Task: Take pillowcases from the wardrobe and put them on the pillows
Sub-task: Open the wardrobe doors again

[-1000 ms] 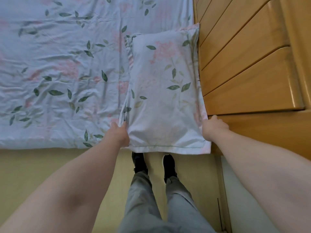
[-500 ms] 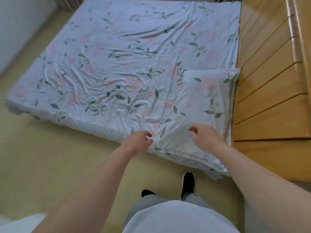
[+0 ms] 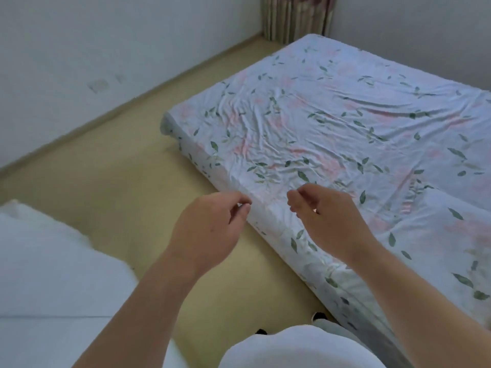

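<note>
Now both hands — left hand [image 3: 210, 229], right hand [image 3: 326, 221] — hover empty beside the bed [image 3: 332, 134], fingers loosely curled.

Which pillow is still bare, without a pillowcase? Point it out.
The plain white pillow at lower left, beside the left hand, is bare. The other pillow, on the bed at right, wears leaf-and-flower fabric matching the sheet.

We are in a home bedroom. A low bed [image 3: 332, 134] under a rumpled leaf-and-flower sheet [image 3: 305, 107] fills the far corner, resting on a yellowish floor [image 3: 119, 160]. Plain white walls [image 3: 106, 43] and a striped curtain [image 3: 297, 17] stand past the bed's far edge.
</note>
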Available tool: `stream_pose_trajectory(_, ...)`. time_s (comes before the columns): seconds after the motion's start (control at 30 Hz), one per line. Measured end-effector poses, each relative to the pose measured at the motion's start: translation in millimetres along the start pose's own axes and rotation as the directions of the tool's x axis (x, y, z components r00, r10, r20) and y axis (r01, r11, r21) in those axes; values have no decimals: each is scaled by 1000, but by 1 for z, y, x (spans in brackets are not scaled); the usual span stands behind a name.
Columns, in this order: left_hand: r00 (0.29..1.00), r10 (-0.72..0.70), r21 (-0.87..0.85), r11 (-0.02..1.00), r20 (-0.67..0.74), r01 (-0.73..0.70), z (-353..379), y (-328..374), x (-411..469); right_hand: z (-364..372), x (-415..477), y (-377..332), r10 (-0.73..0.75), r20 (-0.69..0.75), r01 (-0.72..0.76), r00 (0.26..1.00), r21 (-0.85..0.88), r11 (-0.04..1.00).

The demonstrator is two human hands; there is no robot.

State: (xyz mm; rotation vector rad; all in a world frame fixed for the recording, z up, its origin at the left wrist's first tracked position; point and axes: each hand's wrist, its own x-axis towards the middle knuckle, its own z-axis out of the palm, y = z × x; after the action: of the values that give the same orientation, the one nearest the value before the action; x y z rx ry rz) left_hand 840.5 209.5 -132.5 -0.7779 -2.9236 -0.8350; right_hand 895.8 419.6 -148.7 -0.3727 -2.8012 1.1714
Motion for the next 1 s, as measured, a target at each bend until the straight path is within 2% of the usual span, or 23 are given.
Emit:
stream_pose_trajectory(0.17,949,-150,-9,988,-276,153,-65,-49,-16,44,58,-95,-274,79,273,959,14,962)
stream_pose_trajectory(0.27,879,-275,-7,955,-389,296,-96,-82,-20,80,92,-146,-424,145,416,894,85,906)
stream_pose_trajectory(0.37,779,-399,-6,891,-484,453,-121,-109,-21,117,125,-191,-546,207,515,811,189,836)
stream_pose_trajectory(0.5,596,-504,14,757,-625,654,-153,-134,-17,163,166,-251,-701,291,636,651,295,713)
stream_pose_trajectory(0.63,302,-573,-81,546,-762,834,-185,-149,-10,190,197,-320,-818,414,730,399,397,557)
stream_pose_trajectory(0.73,92,-508,-134,390,-857,911,-210,-151,-10,202,208,-368,-873,447,754,195,502,425)
stream_pose_trajectory(0.83,-97,-388,-205,248,-916,947,-231,-150,-14,218,209,-407,-901,431,720,43,612,327)
stream_pose_trajectory(0.9,-175,-318,-241,180,-932,954,-242,-149,-21,229,202,-429,-913,406,681,-25,676,282)
stream_pose_trajectory(1.0,-232,-255,-254,57,-939,966,-257,-150,-35,244,185,-463,-910,394,647,-131,729,223)
